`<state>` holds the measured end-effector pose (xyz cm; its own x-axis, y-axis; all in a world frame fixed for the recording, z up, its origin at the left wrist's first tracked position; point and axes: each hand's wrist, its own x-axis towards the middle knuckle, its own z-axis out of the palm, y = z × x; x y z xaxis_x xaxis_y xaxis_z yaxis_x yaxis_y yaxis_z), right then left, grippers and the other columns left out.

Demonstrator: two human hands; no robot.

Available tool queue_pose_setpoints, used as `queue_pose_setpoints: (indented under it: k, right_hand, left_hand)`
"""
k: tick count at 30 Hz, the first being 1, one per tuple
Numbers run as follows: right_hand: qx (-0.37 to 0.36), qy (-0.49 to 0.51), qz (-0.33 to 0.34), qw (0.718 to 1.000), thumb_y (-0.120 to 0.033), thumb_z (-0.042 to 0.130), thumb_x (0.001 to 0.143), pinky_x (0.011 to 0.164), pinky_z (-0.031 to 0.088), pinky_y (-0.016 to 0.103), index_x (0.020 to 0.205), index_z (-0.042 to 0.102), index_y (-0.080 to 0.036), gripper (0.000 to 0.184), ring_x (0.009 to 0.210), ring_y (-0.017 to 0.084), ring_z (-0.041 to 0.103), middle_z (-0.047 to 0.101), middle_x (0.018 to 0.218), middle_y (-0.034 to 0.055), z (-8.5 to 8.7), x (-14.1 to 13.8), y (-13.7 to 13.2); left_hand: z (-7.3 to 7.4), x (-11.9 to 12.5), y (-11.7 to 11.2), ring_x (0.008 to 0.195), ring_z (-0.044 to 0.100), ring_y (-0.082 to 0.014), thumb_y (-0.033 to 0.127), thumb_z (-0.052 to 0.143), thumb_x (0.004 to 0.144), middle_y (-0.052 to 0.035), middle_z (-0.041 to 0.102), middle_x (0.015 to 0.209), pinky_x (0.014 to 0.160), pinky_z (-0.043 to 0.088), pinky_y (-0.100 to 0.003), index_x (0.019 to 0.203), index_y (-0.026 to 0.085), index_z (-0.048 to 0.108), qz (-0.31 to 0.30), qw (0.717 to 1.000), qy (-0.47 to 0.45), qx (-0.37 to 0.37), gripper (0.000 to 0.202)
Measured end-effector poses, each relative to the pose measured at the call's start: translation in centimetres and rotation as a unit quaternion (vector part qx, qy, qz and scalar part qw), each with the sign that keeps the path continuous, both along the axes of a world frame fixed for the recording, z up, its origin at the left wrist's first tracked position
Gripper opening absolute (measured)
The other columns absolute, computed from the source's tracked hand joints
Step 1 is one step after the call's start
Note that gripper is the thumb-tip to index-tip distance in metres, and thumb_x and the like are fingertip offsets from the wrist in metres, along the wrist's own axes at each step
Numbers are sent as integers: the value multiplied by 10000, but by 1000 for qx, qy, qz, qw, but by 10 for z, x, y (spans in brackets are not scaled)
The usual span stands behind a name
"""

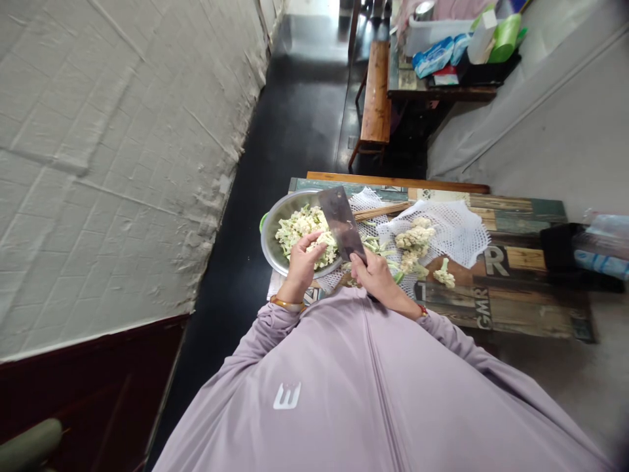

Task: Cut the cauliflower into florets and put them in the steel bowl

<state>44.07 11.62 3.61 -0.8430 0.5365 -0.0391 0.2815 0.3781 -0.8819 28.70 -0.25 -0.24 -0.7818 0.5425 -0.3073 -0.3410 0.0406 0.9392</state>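
Note:
My left hand (pixel 303 261) is over a steel bowl (pixel 276 261), its fingers curled with a pale cauliflower floret (pixel 326 242) at their tips. Below it, many cut cauliflower pieces (pixel 296 226) fill much of the bowl. In my right hand (pixel 374 275) is a cleaver (pixel 343 223), its broad dark blade tilted up across the bowl's right rim. Just right of the blade lie green stalks and trimmings (pixel 376 246), partly hidden by my right hand. Larger cauliflower chunks (pixel 415 239) rest on white foam netting (pixel 457 226), and a single loose floret (pixel 444 274) lies nearer to me.
The patchwork wood-print table (pixel 525 295) carries thin wooden sticks (pixel 381 211) behind the cleaver and packets (pixel 602 252) at the right. Beyond are a wooden bench (pixel 377 92) and another table with a plastic tub (pixel 435 33). A white wall (pixel 108 151) runs along the left.

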Motion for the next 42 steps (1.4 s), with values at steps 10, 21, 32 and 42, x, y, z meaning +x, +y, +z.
queue_pose_setpoints:
  k: [10, 21, 32, 42]
  right_hand:
    - [-22, -16, 19, 999, -389, 421, 999, 523, 461, 243, 803, 510, -246, 258, 481, 143, 589, 636, 582, -14, -5, 2, 1]
    - [17, -24, -3, 1000, -346, 449, 982, 581, 477, 266, 797, 547, -240, 234, 515, 169, 603, 639, 580, 0, -18, -11, 2]
    - [51, -19, 4, 998, -294, 479, 980, 713, 505, 317, 743, 567, -235, 259, 614, 217, 659, 678, 625, 34, -32, -32, -3]
    - [23, -48, 19, 998, -346, 456, 996, 623, 517, 274, 913, 656, -201, 261, 530, 177, 654, 710, 634, 27, -33, -38, -7]
  left_hand:
    - [-4, -8, -1, 883, 661, -155, 350, 858, 628, -43, 731, 1047, 822, 499, -278, 1015, 207, 775, 10, 1000, -8, -17, 420]
    - [-7, -6, 4, 851, 667, -138, 358, 842, 649, -48, 728, 1073, 791, 497, -263, 1069, 196, 748, -23, 998, -49, -10, 460]
    - [-7, 3, 1, 844, 660, -156, 369, 858, 596, -50, 724, 968, 786, 491, -279, 1058, 177, 721, 11, 994, -111, -20, 519]
    - [-13, -3, -6, 1113, 601, -238, 369, 859, 621, -84, 684, 1121, 948, 462, -340, 1104, 198, 702, -33, 994, 26, -99, 535]
